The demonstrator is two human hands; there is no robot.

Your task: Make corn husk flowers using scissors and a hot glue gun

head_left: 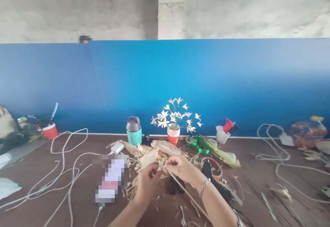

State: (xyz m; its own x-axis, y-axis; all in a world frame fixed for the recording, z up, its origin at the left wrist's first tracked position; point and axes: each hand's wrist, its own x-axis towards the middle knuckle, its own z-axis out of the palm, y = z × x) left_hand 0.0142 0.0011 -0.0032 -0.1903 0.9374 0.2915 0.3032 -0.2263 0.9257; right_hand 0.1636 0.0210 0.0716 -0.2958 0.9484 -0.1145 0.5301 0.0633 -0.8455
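Observation:
Both hands meet over a pile of dried corn husks (168, 147). My right hand (182, 168) pinches a small pale husk flower (161, 165) by its base. A thin tan stick (192, 196) slants from under those fingers toward my right forearm; whether it joins the flower I cannot tell. My left hand (149, 182) is closed, thumb and forefinger together at the flower's left petals. Beneath my right hand lie black-handled scissors (176, 185). A black glue gun (215, 182) lies beside my right wrist. Behind, similar flowers (177, 113) stand in stacked paper cups (173, 134).
A phone (112, 180), white charger (117, 148) and looping white cables (73, 172) lie left. A teal flask (134, 132) stands at the back. Green ribbon (202, 147), pale green stalks (224, 155) and a white cup (221, 136) are right, before a blue partition (232, 82).

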